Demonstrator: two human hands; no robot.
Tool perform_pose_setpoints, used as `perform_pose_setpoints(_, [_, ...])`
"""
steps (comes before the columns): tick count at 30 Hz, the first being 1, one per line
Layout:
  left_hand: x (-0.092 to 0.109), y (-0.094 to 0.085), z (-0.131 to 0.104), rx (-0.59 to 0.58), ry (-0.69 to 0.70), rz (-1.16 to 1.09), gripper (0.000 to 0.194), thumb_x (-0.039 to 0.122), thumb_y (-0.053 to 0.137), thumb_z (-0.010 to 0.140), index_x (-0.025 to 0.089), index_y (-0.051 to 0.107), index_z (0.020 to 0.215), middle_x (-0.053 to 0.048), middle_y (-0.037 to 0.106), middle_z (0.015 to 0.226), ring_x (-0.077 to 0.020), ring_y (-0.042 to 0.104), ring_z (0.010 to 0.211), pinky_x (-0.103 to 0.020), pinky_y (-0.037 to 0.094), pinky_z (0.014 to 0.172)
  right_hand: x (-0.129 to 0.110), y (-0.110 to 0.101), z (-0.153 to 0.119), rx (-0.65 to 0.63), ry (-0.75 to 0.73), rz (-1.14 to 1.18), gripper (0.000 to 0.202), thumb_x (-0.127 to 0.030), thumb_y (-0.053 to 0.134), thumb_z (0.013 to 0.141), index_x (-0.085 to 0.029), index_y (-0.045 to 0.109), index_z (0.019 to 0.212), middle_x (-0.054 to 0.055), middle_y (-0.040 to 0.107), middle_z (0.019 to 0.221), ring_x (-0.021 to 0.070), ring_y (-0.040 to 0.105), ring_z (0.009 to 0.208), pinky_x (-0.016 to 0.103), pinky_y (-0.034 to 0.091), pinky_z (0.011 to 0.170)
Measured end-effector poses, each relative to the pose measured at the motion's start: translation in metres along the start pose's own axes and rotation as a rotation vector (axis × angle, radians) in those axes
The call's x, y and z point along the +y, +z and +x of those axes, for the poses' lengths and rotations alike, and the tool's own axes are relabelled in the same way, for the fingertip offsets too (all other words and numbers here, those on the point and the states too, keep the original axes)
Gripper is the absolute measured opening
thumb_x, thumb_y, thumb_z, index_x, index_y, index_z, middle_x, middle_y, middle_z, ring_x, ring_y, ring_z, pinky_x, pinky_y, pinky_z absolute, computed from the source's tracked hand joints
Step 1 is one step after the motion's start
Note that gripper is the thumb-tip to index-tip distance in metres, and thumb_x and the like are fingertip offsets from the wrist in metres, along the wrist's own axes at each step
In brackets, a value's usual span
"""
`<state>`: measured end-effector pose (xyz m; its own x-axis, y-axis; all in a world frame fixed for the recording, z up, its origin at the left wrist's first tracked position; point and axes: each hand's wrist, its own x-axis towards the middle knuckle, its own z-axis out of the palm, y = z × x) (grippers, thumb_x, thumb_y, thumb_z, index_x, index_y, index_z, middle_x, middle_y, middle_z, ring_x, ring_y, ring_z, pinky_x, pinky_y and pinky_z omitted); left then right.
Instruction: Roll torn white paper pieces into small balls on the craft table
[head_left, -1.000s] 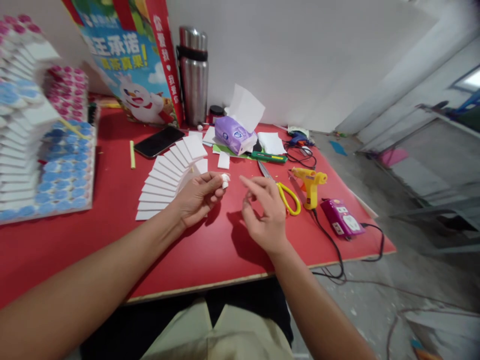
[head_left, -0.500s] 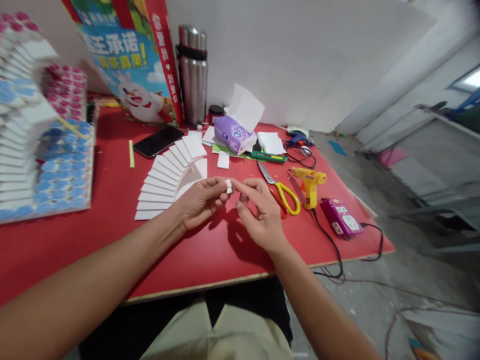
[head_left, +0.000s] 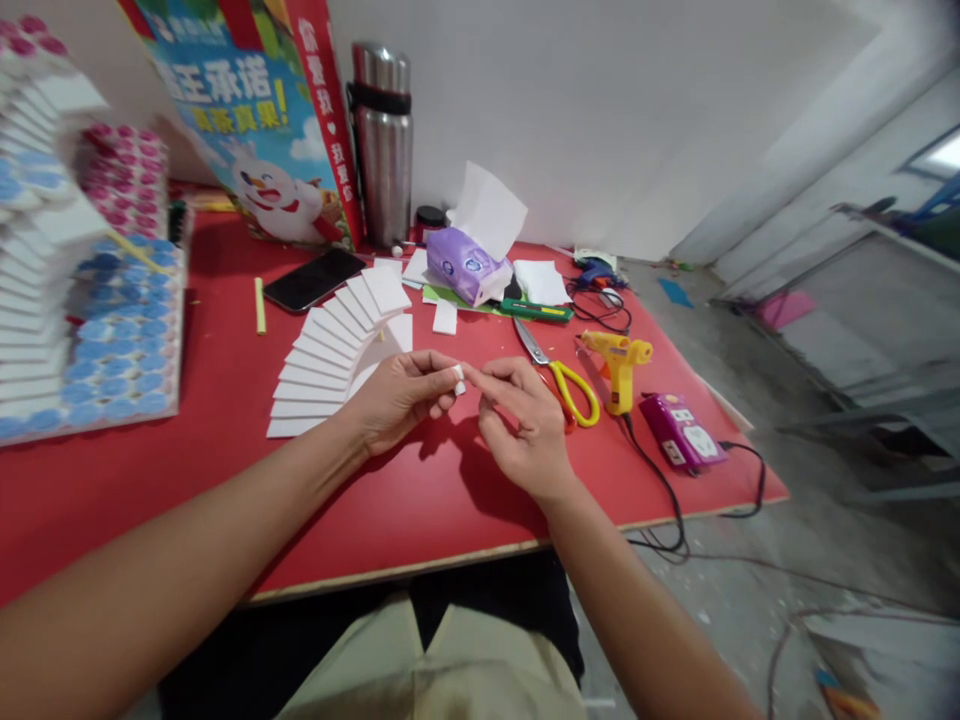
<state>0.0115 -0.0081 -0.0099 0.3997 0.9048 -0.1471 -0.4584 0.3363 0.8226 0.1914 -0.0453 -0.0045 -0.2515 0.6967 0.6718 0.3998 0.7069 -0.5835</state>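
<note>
My right hand [head_left: 529, 425] has come in toward my left hand [head_left: 401, 400] since a second ago, closing the gap between my index finger and the small white piece [head_left: 459, 380]. That piece is directly in front of me, above the table; take it as the clock's centre. My left thumb and fingers pinch it. My right hand is loosely curled, index finger extended and thumb apart; its fingertip meets the piece's edge, though I cannot tell whether it presses.

Beneath lies the red tabletop [head_left: 367, 510]. At three o'clock, just beside my right hand, are scissors [head_left: 559, 370] with red and yellow handles; beyond them stands a yellow glue gun [head_left: 619, 370], then a purple socket box [head_left: 684, 432]. At nine, white slabs [head_left: 315, 370] overlap in a curved fan. Farther off, a green cutter [head_left: 536, 311] lies between one and two, a purple tissue pack [head_left: 465, 265] at twelve and a black phone [head_left: 315, 280] at ten. Farthest, a steel flask [head_left: 382, 165] stands at eleven, beside a printed bag [head_left: 270, 185].
</note>
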Motion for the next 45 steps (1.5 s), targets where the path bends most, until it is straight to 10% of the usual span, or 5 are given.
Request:
perform_pose_setpoints(19, [0.004, -0.004, -0.006, 0.023, 0.668, 0.913, 0.018, 0.031, 0.081, 0.083, 0.019, 0.068, 0.087, -0.001, 0.06, 0.08, -0.0141, 0.05, 0.07, -0.027, 0.038, 0.066, -0.001, 0.002, 0.003, 0.091, 0.147, -0.041, 0.025, -0.007, 0.055, 0.087, -0.022, 0.069, 0.102, 0.004, 0.06, 0.092, 0.0178, 0.06, 0.083, 0.035, 0.051, 0.076])
perform_pose_setpoints(37, [0.002, -0.001, -0.005, 0.006, 0.618, 0.864, 0.012, 0.026, 0.076, 0.085, 0.019, 0.07, 0.094, -0.004, 0.066, 0.092, -0.0163, 0.06, 0.082, -0.027, 0.046, 0.075, 0.01, 0.002, 0.002, 0.265, 0.512, 0.39, 0.024, -0.036, 0.068, 0.093, -0.021, 0.057, 0.078, -0.004, 0.05, 0.069, 0.0122, 0.046, 0.064, 0.028, 0.04, 0.064])
perform_pose_setpoints(45, [-0.001, 0.003, -0.007, -0.02, 0.253, 0.445, 0.025, 0.029, 0.082, 0.079, 0.018, 0.072, 0.099, -0.003, 0.072, 0.083, -0.0162, 0.069, 0.07, -0.028, 0.057, 0.065, 0.01, 0.003, 0.003, 0.219, 0.555, 0.373, 0.043, -0.046, 0.063, 0.097, -0.02, 0.053, 0.064, -0.003, 0.05, 0.058, 0.0111, 0.044, 0.055, 0.028, 0.038, 0.059])
